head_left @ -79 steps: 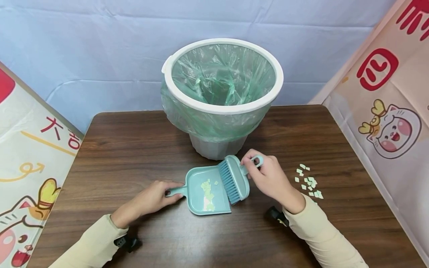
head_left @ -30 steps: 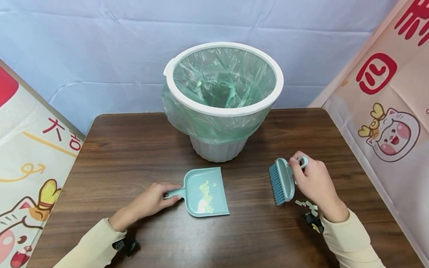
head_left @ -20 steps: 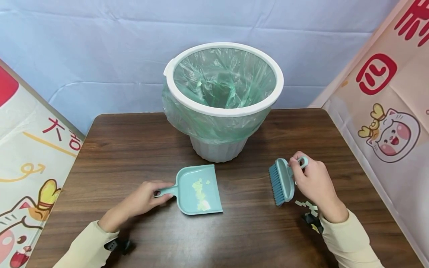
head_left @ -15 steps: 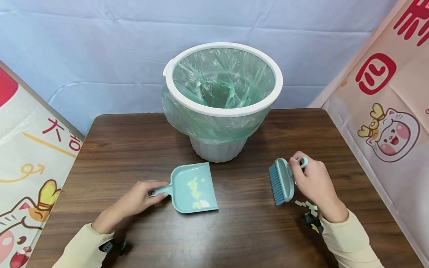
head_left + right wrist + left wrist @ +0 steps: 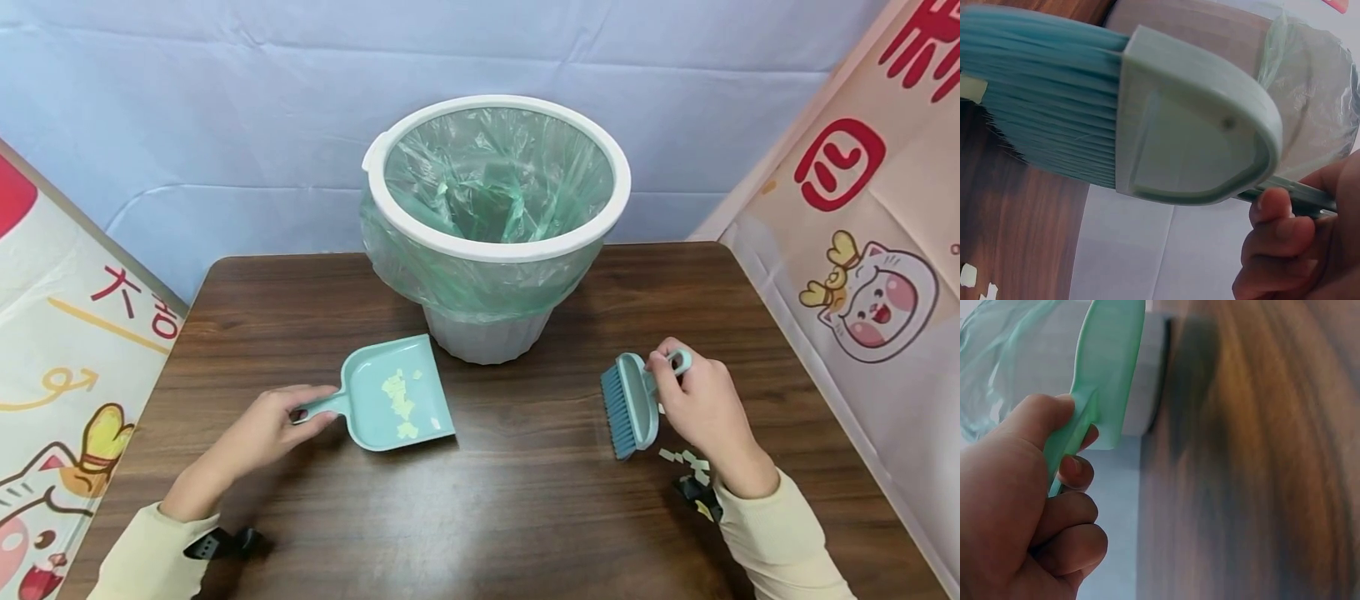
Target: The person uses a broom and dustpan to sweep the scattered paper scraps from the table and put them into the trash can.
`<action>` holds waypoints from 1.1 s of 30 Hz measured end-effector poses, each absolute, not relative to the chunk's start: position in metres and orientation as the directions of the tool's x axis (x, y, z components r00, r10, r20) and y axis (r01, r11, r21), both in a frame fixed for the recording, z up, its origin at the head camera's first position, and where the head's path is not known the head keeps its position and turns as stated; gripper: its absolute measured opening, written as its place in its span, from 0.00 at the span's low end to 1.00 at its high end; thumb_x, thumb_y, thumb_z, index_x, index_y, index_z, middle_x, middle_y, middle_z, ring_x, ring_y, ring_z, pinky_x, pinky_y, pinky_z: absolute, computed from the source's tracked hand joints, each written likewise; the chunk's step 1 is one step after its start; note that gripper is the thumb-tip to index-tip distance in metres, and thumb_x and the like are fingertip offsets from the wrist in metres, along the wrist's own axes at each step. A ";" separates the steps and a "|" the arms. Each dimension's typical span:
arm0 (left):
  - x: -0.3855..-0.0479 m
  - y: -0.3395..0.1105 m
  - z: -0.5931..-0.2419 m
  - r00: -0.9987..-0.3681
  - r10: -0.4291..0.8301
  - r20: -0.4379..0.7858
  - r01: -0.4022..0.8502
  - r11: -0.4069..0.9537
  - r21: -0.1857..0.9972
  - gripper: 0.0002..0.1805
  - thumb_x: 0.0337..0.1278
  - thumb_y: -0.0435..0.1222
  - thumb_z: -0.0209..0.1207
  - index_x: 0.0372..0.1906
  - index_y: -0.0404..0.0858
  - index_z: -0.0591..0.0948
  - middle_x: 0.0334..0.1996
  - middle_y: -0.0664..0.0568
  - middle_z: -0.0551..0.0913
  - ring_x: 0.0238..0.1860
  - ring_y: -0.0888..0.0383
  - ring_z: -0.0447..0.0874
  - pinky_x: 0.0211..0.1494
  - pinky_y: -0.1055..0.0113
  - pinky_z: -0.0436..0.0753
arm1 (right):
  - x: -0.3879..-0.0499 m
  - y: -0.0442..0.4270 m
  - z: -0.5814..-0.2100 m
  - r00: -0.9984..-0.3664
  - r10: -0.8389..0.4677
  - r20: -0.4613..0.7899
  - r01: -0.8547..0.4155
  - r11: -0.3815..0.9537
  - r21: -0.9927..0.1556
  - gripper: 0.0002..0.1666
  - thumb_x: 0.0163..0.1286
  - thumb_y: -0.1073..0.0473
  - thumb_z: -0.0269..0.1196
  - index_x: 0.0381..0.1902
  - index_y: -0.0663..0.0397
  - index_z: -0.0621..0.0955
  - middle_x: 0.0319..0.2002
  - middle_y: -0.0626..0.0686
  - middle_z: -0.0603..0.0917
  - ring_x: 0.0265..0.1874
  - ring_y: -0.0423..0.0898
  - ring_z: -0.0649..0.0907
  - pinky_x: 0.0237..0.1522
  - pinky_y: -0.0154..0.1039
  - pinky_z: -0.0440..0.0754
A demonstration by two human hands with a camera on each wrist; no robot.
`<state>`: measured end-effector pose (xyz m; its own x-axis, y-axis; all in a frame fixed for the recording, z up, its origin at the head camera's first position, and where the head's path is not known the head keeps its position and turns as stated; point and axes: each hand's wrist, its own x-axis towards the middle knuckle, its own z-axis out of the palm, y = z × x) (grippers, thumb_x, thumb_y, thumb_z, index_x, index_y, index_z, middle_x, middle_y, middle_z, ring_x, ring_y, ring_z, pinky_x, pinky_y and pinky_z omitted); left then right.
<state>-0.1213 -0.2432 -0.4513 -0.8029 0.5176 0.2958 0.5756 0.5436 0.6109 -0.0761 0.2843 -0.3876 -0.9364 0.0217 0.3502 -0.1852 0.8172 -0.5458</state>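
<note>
My left hand [image 5: 273,422] pinches the handle of a light blue-green dustpan [image 5: 367,367], which bears several small pale yellow-green paper scraps [image 5: 397,396]. In the left wrist view the thumb and curled fingers [image 5: 1075,472] close round the dustpan handle [image 5: 1069,440]. My right hand [image 5: 701,404] grips a matching hand brush [image 5: 639,404] by its looped handle, bristles facing left. A paper scrap [image 5: 971,89] shows at the bristle ends in the right wrist view. More scraps [image 5: 693,461] lie on the table beside the right wrist, partly hidden by hand and sleeve.
A white bin [image 5: 487,337] lined with a green plastic bag [image 5: 487,287] stands at the back middle of the brown wooden table [image 5: 517,500]. A pale blue cloth [image 5: 225,108] hangs behind. Printed sheets [image 5: 873,300] flank both sides. Each wrist wears a black camera.
The brush first moved right, away from the dustpan, and has since stayed still. My left hand has drawn the dustpan left and slightly back, turning it a little, with the scraps on it.
</note>
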 end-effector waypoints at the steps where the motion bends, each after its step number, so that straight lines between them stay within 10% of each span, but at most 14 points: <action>1: -0.122 -0.246 -0.449 -0.807 0.510 0.299 0.572 0.550 0.608 0.17 0.55 0.26 0.71 0.51 0.30 0.87 0.42 0.45 0.89 0.31 0.68 0.75 0.30 0.76 0.76 | -0.076 0.284 -0.388 -0.937 0.023 0.349 -0.183 0.817 -0.546 0.10 0.77 0.62 0.58 0.32 0.55 0.80 0.15 0.44 0.72 0.15 0.36 0.71 0.17 0.31 0.66; 24: -0.149 -0.307 -0.406 -0.891 0.309 0.333 0.451 0.689 0.567 0.18 0.61 0.29 0.68 0.55 0.29 0.84 0.38 0.38 0.88 0.14 0.69 0.64 0.18 0.75 0.66 | -0.076 0.283 -0.387 -0.938 0.044 0.345 -0.163 0.821 -0.547 0.11 0.77 0.61 0.58 0.31 0.54 0.80 0.14 0.44 0.69 0.15 0.37 0.70 0.18 0.33 0.65; 33: -0.169 -0.323 -0.383 -0.904 0.270 0.333 0.420 0.706 0.570 0.17 0.62 0.30 0.68 0.54 0.28 0.85 0.31 0.82 0.77 0.15 0.69 0.66 0.20 0.76 0.67 | -0.078 0.283 -0.387 -0.940 0.037 0.339 -0.170 0.810 -0.561 0.11 0.77 0.60 0.58 0.32 0.53 0.80 0.15 0.44 0.71 0.15 0.37 0.71 0.18 0.32 0.66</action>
